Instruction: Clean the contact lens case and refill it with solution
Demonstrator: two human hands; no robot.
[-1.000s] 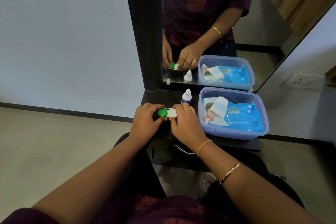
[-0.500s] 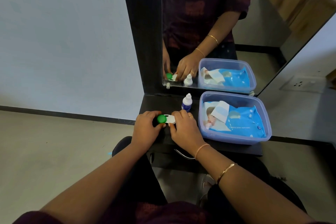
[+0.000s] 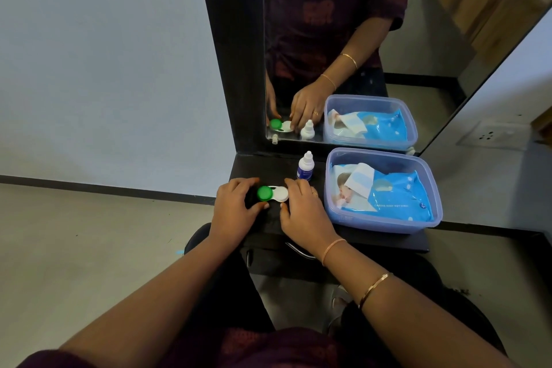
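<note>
Green at one end and white at the other, the contact lens case (image 3: 273, 193) lies on the dark tabletop (image 3: 257, 166). My left hand (image 3: 236, 212) curls thumb and forefinger round its green end. My right hand (image 3: 304, 212) pinches its white end. Right of the case sits a plastic tub (image 3: 385, 225) of wipes, and just beyond the case stands the solution bottle (image 3: 305, 167).

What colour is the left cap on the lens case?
The left cap is green; the right cap is white. Head view shows it best.
</note>
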